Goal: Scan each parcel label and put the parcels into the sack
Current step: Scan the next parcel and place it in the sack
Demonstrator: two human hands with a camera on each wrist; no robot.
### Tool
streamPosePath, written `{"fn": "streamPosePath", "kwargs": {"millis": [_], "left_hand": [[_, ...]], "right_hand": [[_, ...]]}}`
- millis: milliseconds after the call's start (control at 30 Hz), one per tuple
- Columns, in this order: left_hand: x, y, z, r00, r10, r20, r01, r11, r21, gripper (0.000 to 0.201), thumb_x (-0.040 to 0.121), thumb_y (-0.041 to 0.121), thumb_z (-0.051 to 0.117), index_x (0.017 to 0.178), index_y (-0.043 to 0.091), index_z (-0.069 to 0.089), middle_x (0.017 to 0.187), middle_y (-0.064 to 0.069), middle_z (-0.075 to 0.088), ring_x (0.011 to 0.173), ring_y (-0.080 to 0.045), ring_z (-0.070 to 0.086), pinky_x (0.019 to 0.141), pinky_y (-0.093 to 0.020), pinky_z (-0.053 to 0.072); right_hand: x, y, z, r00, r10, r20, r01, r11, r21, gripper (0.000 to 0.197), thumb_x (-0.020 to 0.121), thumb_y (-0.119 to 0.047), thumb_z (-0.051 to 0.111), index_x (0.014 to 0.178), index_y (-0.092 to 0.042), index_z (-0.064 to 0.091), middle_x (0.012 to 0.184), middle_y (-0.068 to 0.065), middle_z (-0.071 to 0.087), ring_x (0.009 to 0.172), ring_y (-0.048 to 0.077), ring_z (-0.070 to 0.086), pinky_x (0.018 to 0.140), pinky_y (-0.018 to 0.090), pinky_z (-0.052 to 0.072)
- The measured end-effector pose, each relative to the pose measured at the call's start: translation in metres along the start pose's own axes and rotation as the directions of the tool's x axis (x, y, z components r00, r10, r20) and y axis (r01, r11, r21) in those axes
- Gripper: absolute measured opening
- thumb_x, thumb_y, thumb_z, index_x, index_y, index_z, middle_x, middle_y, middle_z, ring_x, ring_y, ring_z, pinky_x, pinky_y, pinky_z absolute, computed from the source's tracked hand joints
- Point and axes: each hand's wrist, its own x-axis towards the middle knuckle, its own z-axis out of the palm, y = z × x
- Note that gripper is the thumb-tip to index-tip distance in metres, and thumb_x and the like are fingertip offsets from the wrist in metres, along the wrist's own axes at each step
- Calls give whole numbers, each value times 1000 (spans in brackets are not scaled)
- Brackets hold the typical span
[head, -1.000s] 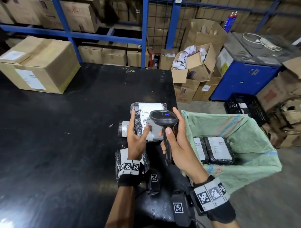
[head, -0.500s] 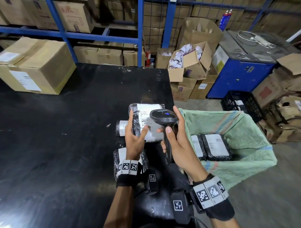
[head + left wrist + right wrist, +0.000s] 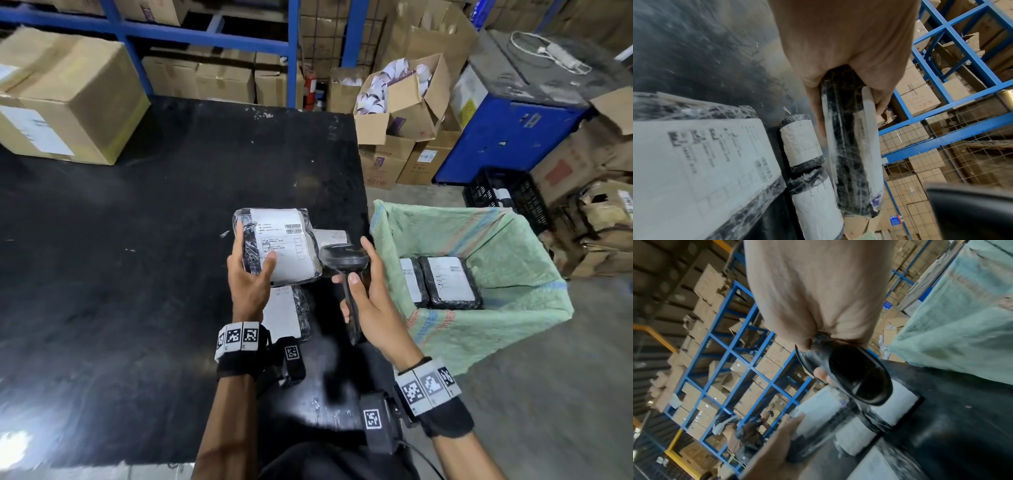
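Observation:
My left hand (image 3: 251,270) grips a black plastic-wrapped parcel (image 3: 277,246) with a white label, held above the black table (image 3: 137,240) with the label facing up. In the left wrist view the same parcel (image 3: 851,146) shows edge-on between thumb and fingers. My right hand (image 3: 363,287) holds a black barcode scanner (image 3: 344,262) by its handle, its head just right of the parcel. The scanner (image 3: 857,378) points down over the table. Another flat parcel (image 3: 286,315) lies under my left wrist, and small rolled parcels (image 3: 801,142) lie beside it. The green sack (image 3: 496,246) stands open at the right with two parcels (image 3: 448,282) inside.
A large cardboard box (image 3: 65,99) sits on the table's far left. Blue racking (image 3: 294,51) with cartons runs behind. An open carton of label rolls (image 3: 400,99), a blue machine (image 3: 513,133) and a black crate (image 3: 507,195) stand beyond the sack.
My left hand has lifted the parcel and turned it flatter, label up. The scanner has dropped slightly to the parcel's right edge.

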Motion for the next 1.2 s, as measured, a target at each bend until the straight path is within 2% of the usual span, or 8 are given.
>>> {"fn": "streamPosePath", "kwargs": {"millis": [67,333,500,600,767,967,1100,1200], "left_hand": [[-6,-4,-8,1000,14,-9,-14,1000,0,80,90,18,74,161,21,35,136,23,66,131,-8,62,114,-46,48],[-28,-22,-36,995,-57,-83,56,998,-14,80,88,19,77,159,20,40,146,15,51,138,-1,53,121,-42,40],[-37,-32,-50,995,-44,-86,43,999,-12,81,90,20,78,159,29,39,164,-1,43,150,-21,43,123,-56,35],[-41,-31,-53,997,-23,-77,22,1000,-8,81,91,20,78,160,28,37,165,-1,40,153,-24,40,123,-59,33],[-46,-31,-53,998,-35,-50,33,999,-40,81,92,20,77,161,29,36,165,-4,41,153,-28,39,122,-61,33],[-45,-22,-31,998,-52,-30,49,995,-87,82,91,17,76,161,23,35,165,-4,41,152,-26,40,123,-58,33],[-46,-14,-6,997,-74,4,74,990,-123,81,89,22,79,158,36,39,164,-4,43,152,-28,41,122,-59,35],[-50,-5,19,996,-83,39,87,990,-113,81,87,29,81,156,40,41,163,0,44,152,-26,40,122,-58,35]], "right_hand": [[-1,27,2,1000,25,-9,-25,1000,-17,56,107,-29,38,150,-54,12,108,2,65,59,22,51,63,36,51],[-8,127,12,973,228,-43,-231,969,-89,58,105,-34,42,152,-50,12,108,4,68,52,20,53,56,37,51],[-7,153,21,956,287,-59,-293,946,-141,58,106,-25,41,156,-35,12,101,2,66,50,14,54,48,21,49],[-1,166,28,955,290,-59,-296,940,-172,57,106,-26,41,151,-45,11,94,13,68,50,18,55,51,31,53],[10,175,39,952,300,-61,-306,928,-213,56,106,-30,37,153,-42,9,135,10,60,65,19,62,65,34,56],[17,173,29,947,319,-22,-314,914,-259,62,106,-22,39,159,-21,6,163,8,21,147,24,30,113,26,22],[19,163,11,944,315,-99,-328,861,-388,61,106,-37,38,158,-36,7,158,8,34,144,34,32,121,49,11],[18,133,-12,978,188,-92,-207,933,-295,53,105,-44,35,153,-51,14,136,-14,48,117,-1,50,119,52,24]]}}
